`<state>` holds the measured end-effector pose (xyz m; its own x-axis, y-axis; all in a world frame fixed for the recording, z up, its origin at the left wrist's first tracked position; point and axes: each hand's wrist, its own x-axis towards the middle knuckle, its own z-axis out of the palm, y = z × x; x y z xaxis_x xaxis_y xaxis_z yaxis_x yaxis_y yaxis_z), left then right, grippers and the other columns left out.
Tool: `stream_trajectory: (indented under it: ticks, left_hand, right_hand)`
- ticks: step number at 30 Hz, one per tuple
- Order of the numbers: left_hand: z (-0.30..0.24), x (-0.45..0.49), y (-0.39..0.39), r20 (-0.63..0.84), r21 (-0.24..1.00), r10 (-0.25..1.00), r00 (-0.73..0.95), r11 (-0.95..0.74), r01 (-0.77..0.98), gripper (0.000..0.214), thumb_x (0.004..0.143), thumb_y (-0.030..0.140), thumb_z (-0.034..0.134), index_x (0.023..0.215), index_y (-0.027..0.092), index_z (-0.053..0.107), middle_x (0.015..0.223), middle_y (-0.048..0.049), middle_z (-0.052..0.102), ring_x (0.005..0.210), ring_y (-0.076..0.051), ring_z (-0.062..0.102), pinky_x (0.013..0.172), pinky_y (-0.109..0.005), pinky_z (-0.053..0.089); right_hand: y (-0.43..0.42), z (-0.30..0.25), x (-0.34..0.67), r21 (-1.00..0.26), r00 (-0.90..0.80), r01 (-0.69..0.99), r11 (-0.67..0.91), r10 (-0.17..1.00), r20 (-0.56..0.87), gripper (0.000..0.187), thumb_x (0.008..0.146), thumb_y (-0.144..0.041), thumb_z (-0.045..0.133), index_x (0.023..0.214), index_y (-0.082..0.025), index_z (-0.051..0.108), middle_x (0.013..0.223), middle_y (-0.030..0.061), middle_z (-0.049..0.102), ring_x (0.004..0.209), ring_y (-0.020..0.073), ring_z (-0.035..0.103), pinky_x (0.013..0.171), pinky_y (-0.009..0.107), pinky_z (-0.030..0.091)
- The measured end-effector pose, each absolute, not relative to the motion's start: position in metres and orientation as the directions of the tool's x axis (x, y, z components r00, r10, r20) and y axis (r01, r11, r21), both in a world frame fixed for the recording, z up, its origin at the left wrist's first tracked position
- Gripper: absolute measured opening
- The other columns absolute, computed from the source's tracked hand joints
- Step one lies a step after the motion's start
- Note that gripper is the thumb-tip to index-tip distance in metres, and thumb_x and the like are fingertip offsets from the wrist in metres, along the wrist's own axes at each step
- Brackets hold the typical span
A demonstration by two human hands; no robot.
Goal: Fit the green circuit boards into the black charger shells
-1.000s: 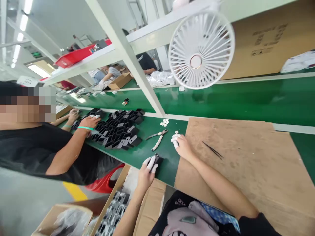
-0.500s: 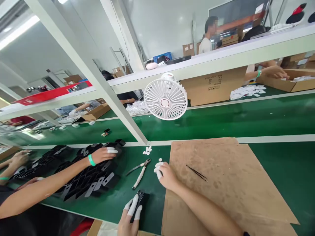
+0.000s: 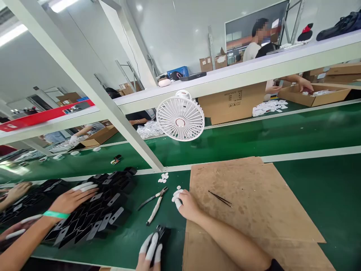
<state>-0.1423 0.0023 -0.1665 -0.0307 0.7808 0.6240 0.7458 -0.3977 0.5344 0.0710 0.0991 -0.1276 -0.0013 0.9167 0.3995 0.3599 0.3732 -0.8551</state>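
With white finger covers on, my left hand (image 3: 150,254) rests over a black plastic housing (image 3: 164,237) at the bottom middle, fingers wrapped along its side. My right hand (image 3: 188,205) also wears white finger covers; its fingers are curled together at the cardboard's left edge, and what they hold, if anything, is hidden. Just beyond those fingertips lies one small white disc (image 3: 178,187). Several more white discs (image 3: 163,177) form a cluster farther back. Between these and the housing lie pliers (image 3: 156,205) with pale handles, jaws apart.
Flat cardboard (image 3: 254,210) covers the bench on the right, with black tweezers (image 3: 220,198) on it. At left, a co-worker's hand (image 3: 72,197) is over rows of black housings (image 3: 93,210). A white fan (image 3: 180,119) hangs from the shelf beam (image 3: 225,82).
The view has turned slightly right. The co-worker's arm has drawn back leftward over the black housings. Both my hands keep nearly the same places on the bench.
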Motion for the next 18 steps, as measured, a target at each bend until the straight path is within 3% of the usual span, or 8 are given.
stream_trajectory:
  ticks: [3, 5, 7, 8, 10, 12, 15, 18]
  left_hand:
    - [-0.134, -0.112, 0.011, 0.332, 0.838, 0.908, -0.255, -0.16, 0.522, 0.032, 0.08, 0.038, 0.065, 0.109, 0.027, 0.07, 0.11, -0.0058, 0.072, 0.105, -0.026, 0.068, 0.084, -0.037, 0.061]
    - [-0.097, -0.08, 0.013, 0.048, 0.999, 0.925, -0.377, -0.042, 0.025, 0.034, 0.086, 0.037, 0.057, 0.116, 0.023, 0.065, 0.115, -0.0069, 0.071, 0.108, -0.023, 0.068, 0.087, -0.034, 0.06]
    - [-0.059, -0.047, 0.014, -0.149, 0.9, 0.964, -0.219, 0.04, -0.434, 0.03, 0.087, 0.031, 0.053, 0.112, 0.018, 0.065, 0.121, -0.0089, 0.069, 0.113, -0.02, 0.065, 0.096, -0.033, 0.056]
    - [-0.042, -0.032, 0.015, -0.207, 0.818, 0.97, -0.125, 0.102, -0.567, 0.028, 0.086, 0.028, 0.052, 0.107, 0.015, 0.066, 0.118, -0.0104, 0.069, 0.112, -0.019, 0.066, 0.098, -0.031, 0.056]
    - [-0.016, -0.01, 0.011, -0.27, 0.699, 0.953, 0.141, 0.294, -0.652, 0.027, 0.086, 0.027, 0.055, 0.106, 0.012, 0.065, 0.114, -0.0134, 0.07, 0.112, -0.019, 0.066, 0.097, -0.03, 0.055]
    - [0.0, 0.004, 0.001, -0.252, 0.64, 0.923, 0.292, 0.385, -0.665, 0.029, 0.084, 0.03, 0.059, 0.106, 0.012, 0.065, 0.113, -0.0133, 0.07, 0.115, -0.023, 0.064, 0.095, -0.032, 0.056]
    - [0.012, 0.012, -0.014, -0.217, 0.629, 0.91, 0.352, 0.406, -0.662, 0.034, 0.078, 0.034, 0.067, 0.106, 0.015, 0.064, 0.114, -0.0105, 0.069, 0.117, -0.027, 0.063, 0.094, -0.036, 0.056]
    - [0.015, 0.013, -0.02, -0.197, 0.659, 0.917, 0.346, 0.385, -0.646, 0.04, 0.074, 0.039, 0.07, 0.107, 0.018, 0.062, 0.113, -0.0091, 0.069, 0.115, -0.029, 0.064, 0.093, -0.04, 0.057]
  right_hand:
    - [0.096, -0.1, 0.083, -0.863, -0.041, 0.289, 0.414, 0.906, 0.421, 0.025, 0.083, -0.007, 0.049, 0.079, -0.02, 0.07, 0.097, 0.0081, 0.073, 0.099, 0.0219, 0.068, 0.092, 0.039, 0.054]
    - [0.089, -0.074, 0.096, -0.87, -0.088, 0.21, 0.447, 0.894, 0.439, 0.024, 0.088, -0.012, 0.047, 0.09, -0.02, 0.069, 0.102, 0.0083, 0.072, 0.102, 0.0199, 0.067, 0.096, 0.037, 0.052]
    - [0.077, -0.044, 0.113, -0.874, -0.148, 0.123, 0.47, 0.88, 0.452, 0.024, 0.091, -0.021, 0.048, 0.108, -0.02, 0.065, 0.114, 0.0092, 0.069, 0.105, 0.0195, 0.065, 0.097, 0.039, 0.051]
    - [0.07, -0.028, 0.123, -0.872, -0.187, 0.082, 0.482, 0.867, 0.462, 0.03, 0.091, -0.025, 0.051, 0.118, -0.021, 0.061, 0.122, 0.0091, 0.066, 0.106, 0.0193, 0.064, 0.097, 0.039, 0.051]
    - [0.052, 0.001, 0.142, -0.821, -0.324, 0.07, 0.567, 0.791, 0.519, 0.05, 0.084, -0.029, 0.063, 0.133, -0.024, 0.052, 0.137, 0.0094, 0.056, 0.118, 0.0219, 0.058, 0.102, 0.042, 0.049]
    - [0.031, 0.024, 0.158, -0.732, -0.369, 0.233, 0.64, 0.755, 0.542, 0.067, 0.077, -0.03, 0.072, 0.138, -0.028, 0.046, 0.138, 0.0076, 0.055, 0.127, 0.0254, 0.052, 0.105, 0.046, 0.047]
    - [0.004, 0.042, 0.169, -0.586, -0.371, 0.419, 0.694, 0.719, 0.587, 0.072, 0.079, -0.03, 0.072, 0.142, -0.032, 0.039, 0.135, 0.0063, 0.056, 0.125, 0.0277, 0.054, 0.101, 0.048, 0.051]
    - [-0.008, 0.045, 0.17, -0.503, -0.367, 0.462, 0.731, 0.674, 0.641, 0.069, 0.083, -0.03, 0.068, 0.144, -0.032, 0.036, 0.134, 0.0075, 0.056, 0.123, 0.0278, 0.055, 0.099, 0.047, 0.053]
